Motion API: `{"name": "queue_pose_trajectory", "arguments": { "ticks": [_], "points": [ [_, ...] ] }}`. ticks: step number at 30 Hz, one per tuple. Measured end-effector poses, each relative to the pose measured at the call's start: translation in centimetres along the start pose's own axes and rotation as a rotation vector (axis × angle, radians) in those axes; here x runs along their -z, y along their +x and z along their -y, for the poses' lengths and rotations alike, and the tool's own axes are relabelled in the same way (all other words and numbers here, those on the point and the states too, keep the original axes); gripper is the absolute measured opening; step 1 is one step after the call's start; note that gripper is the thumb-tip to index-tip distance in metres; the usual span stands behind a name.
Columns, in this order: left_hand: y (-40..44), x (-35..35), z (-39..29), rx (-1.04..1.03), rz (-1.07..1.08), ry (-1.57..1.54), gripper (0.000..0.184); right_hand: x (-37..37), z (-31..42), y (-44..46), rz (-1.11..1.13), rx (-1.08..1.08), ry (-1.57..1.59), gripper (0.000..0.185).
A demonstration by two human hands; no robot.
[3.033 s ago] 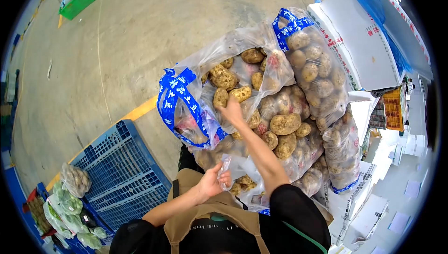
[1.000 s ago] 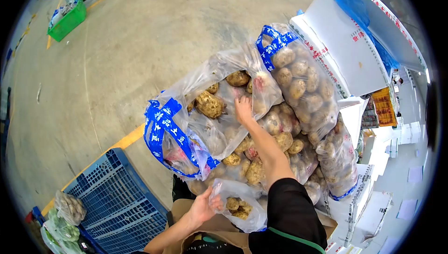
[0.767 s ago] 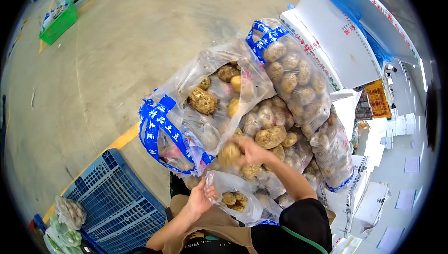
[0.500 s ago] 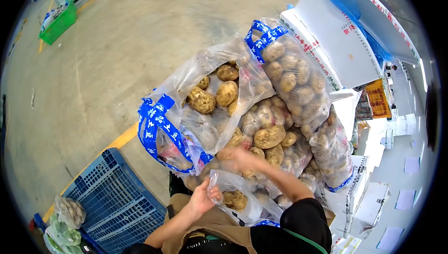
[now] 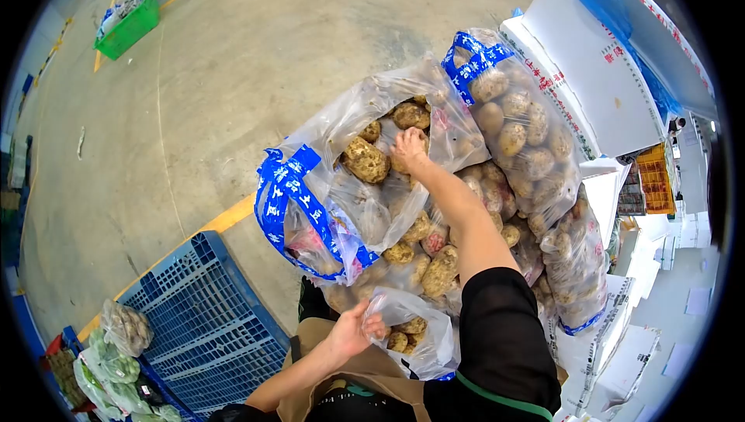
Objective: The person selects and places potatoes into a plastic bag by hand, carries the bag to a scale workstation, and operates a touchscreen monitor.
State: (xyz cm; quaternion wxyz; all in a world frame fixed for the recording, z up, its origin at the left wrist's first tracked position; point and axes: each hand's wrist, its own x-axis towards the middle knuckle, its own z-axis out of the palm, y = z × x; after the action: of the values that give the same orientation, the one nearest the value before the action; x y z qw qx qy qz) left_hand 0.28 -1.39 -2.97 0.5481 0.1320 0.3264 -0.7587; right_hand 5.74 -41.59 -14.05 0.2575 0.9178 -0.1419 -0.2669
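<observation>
My left hand (image 5: 355, 330) grips the rim of a small clear plastic bag (image 5: 438, 338), low in front of my apron. Several potatoes (image 5: 407, 337) lie in that bag. Stretched forward, my right hand (image 5: 410, 147) reaches into the torn opening of a large clear sack (image 5: 335, 121) with blue printed handles (image 5: 285, 197). Its fingers curl over a potato there, mostly hidden beneath them. Close by in the opening is a big muddy potato (image 5: 365, 160). Loose potatoes (image 5: 441, 271) rest under my right forearm, on top of other bagged ones.
Full potato sacks (image 5: 535, 131) are stacked at the right, beside white printed boxes (image 5: 574, 65). A blue plastic pallet (image 5: 203, 321) lies at lower left, with bagged vegetables (image 5: 112, 368) beside it. Further off stands a green bin (image 5: 128, 25) on the concrete floor (image 5: 233, 57).
My right hand has moved forward from the loose potatoes into the torn sack opening. My left hand still holds the small bag, whose mouth now gapes wider. The view has shifted slightly.
</observation>
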Motion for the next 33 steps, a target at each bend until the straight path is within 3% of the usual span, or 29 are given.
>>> {"name": "queue_pose_trajectory", "arguments": {
  "ticks": [1,2,6,8,10,11,14,16,19,20,21,23,24,26,29,32,33],
  "points": [
    [-0.2,0.2,0.1,0.011,0.005,-0.023,0.026,-0.4,-0.4,-0.3,0.023,-0.017,0.018,0.035],
    [-0.2,0.3,-0.1,0.020,0.015,-0.043,0.026,-0.6,-1.2,-0.5,0.056,0.006,0.069,0.056],
    [-0.3,0.8,-0.5,-0.010,-0.048,-0.131,0.030,2.3,-2.5,-6.0,-0.078,-0.221,0.718,0.094],
    [-0.1,0.4,-1.0,-0.027,-0.043,-0.113,0.031,2.4,-1.8,-10.3,-0.207,-0.061,1.406,0.098],
    [0.2,0.4,-1.3,-0.050,-0.044,-0.121,0.030,7.0,-0.9,-17.5,0.174,0.079,2.003,0.095],
    [0.4,0.3,-1.4,-0.045,-0.038,-0.143,0.030,6.9,0.5,-20.8,0.110,0.238,2.086,0.092],
    [0.7,-0.1,-1.6,-0.011,-0.044,-0.192,0.029,8.5,4.1,-29.0,0.449,0.389,1.996,0.090],
    [0.7,-0.5,-1.3,0.031,-0.057,-0.144,0.028,5.1,7.8,-32.5,0.484,0.475,1.599,0.076],
    [0.1,-1.4,-0.8,0.067,-0.050,-0.079,0.026,6.4,6.8,-29.3,0.453,0.370,1.274,0.055],
    [0.0,-1.5,-0.6,0.076,-0.045,-0.061,0.026,7.3,5.1,-26.7,0.219,0.261,1.442,0.041],
    [0.0,-1.4,-0.5,0.086,-0.065,-0.053,0.026,10.5,3.7,-24.2,0.057,-0.125,1.808,0.037],
    [0.1,-1.1,-0.2,0.098,-0.097,-0.039,0.025,5.6,2.8,-15.9,-0.484,-0.140,1.441,0.046],
    [0.2,-1.0,-0.2,0.105,-0.082,-0.039,0.024,2.0,3.1,-11.2,-0.425,-0.259,1.251,0.051],
    [0.0,-0.7,-0.2,0.108,-0.058,-0.046,0.025,-1.4,3.8,-5.7,-0.054,-0.601,0.750,0.053],
    [-0.5,-0.5,-0.5,0.077,-0.030,-0.053,0.024,-6.9,5.0,-2.9,-0.027,-0.773,0.834,0.059],
    [-0.6,-0.1,-0.7,0.054,-0.052,-0.078,0.024,-9.0,5.7,-4.4,-0.215,-0.692,0.954,0.073],
    [-0.4,-0.2,-0.8,0.049,-0.054,-0.085,0.026,-8.2,5.2,-4.9,-0.166,-0.677,1.006,0.074]
  ]
}}
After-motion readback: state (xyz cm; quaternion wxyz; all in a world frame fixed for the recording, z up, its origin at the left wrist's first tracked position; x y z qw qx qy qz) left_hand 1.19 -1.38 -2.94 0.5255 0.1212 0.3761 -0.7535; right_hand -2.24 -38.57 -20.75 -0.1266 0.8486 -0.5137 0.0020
